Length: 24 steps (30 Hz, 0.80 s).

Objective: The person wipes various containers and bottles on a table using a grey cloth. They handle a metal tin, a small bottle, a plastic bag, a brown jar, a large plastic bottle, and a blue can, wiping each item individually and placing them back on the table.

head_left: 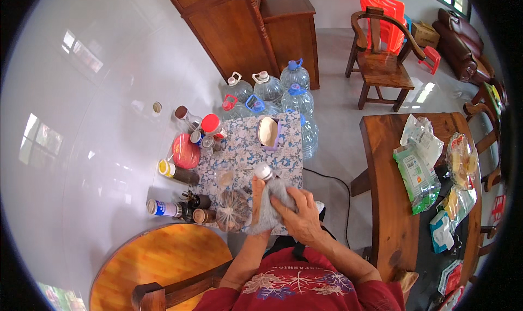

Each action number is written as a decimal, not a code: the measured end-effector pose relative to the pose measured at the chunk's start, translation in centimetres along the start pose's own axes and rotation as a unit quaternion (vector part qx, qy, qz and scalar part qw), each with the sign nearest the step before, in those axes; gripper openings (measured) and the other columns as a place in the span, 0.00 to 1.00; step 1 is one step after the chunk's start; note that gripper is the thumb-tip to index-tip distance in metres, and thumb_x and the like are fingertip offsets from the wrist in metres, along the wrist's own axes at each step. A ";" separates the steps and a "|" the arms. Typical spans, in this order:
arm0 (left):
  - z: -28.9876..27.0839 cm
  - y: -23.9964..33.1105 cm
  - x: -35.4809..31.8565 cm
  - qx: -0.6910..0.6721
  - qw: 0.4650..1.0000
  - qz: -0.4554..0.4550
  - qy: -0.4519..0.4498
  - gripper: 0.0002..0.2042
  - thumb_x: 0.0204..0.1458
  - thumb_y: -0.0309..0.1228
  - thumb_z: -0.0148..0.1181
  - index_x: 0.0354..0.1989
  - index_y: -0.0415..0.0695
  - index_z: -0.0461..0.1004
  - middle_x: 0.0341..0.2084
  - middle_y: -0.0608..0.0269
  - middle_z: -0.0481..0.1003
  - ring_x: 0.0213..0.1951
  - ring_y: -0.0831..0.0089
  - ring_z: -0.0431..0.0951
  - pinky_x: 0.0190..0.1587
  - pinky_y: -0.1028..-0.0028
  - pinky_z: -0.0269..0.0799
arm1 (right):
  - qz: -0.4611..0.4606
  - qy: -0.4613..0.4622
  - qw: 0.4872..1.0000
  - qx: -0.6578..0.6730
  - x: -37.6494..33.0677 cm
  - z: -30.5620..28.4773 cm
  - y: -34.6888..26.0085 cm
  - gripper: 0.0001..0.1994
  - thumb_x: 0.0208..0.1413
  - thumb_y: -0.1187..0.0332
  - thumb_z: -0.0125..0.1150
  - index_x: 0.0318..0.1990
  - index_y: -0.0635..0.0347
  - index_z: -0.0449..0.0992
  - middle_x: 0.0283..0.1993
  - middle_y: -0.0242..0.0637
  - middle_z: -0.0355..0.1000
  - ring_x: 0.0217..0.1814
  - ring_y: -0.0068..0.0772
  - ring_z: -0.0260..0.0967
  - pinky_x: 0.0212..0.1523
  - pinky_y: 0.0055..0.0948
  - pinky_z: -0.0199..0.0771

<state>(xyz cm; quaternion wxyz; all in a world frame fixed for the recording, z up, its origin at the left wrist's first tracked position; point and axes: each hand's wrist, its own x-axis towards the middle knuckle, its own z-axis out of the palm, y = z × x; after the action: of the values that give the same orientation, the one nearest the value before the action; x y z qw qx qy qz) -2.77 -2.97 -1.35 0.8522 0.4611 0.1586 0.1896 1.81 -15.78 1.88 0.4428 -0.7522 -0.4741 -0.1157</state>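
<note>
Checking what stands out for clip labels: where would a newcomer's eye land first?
Probably on the gray cloth and white-capped container between the left hand and right hand, over the patterned table. Next, likely the cluster of big clear bottles beyond that table, then the stacked bright red chairs at upper right.
</note>
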 end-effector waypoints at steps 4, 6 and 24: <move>0.8 1.6 0.3 -0.132 0.991 -0.027 0.018 0.19 0.60 0.48 0.38 0.50 0.47 0.59 0.36 0.59 0.71 0.34 0.68 0.74 0.40 0.64 0.73 | 0.032 -0.028 0.991 0.125 -2.4 -1.7 1.9 0.18 0.37 0.80 0.53 0.39 0.55 0.77 0.48 0.47 0.62 0.47 0.49 0.62 0.45 0.38 0.67; 0.0 1.2 0.7 -0.116 0.993 -0.027 -0.018 0.19 0.60 0.47 0.40 0.51 0.46 0.58 0.37 0.60 0.70 0.37 0.69 0.74 0.40 0.67 0.71 | 0.108 -0.002 0.982 0.156 -2.0 -2.8 2.4 0.16 0.37 0.80 0.48 0.37 0.59 0.76 0.45 0.49 0.64 0.47 0.48 0.64 0.47 0.35 0.66; 3.5 1.4 -1.1 -0.025 0.999 0.026 0.033 0.18 0.59 0.37 0.47 0.54 0.48 0.56 0.47 0.65 0.64 0.48 0.75 0.65 0.50 0.73 0.64 | 0.150 0.038 0.965 0.213 1.9 0.8 3.0 0.17 0.58 0.61 0.49 0.52 0.58 0.66 0.42 0.47 0.61 0.46 0.48 0.59 0.51 0.36 0.59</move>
<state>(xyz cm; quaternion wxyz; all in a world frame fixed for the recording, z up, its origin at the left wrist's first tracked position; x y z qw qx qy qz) -2.40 -5.37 1.78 0.8524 0.4375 0.1702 0.2305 5.07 -14.51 0.87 0.6231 -0.6976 -0.3526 0.0269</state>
